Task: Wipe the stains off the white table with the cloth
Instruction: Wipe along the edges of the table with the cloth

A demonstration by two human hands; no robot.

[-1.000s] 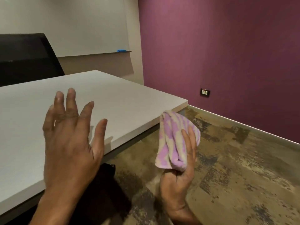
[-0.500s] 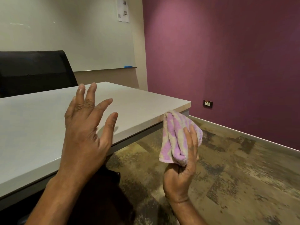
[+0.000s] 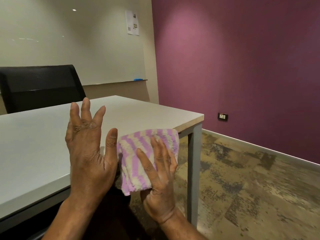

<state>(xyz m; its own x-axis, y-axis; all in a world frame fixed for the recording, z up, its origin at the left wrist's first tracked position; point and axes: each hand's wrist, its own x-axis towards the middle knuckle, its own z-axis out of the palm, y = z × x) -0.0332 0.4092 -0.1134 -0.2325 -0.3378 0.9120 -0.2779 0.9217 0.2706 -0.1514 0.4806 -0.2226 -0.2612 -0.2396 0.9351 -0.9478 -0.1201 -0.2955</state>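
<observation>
The white table (image 3: 34,153) fills the left and middle of the view; I see no stains on the part that shows. A folded cloth (image 3: 136,149) with purple and cream stripes is held upright in my right hand (image 3: 159,175), at the table's near edge. My left hand (image 3: 88,149) is raised over the table with its fingers spread, and its thumb lies right beside the cloth's left edge.
A black chair (image 3: 39,87) stands behind the table at the far left. The table's grey leg (image 3: 194,170) drops at the right corner. A purple wall with a socket (image 3: 222,116) lies to the right, over patterned carpet (image 3: 251,187). A blue eraser (image 3: 138,79) sits on the whiteboard ledge.
My right hand has carried the cloth left and up toward the table edge, close to my left hand. The view has tilted upward, showing more wall.
</observation>
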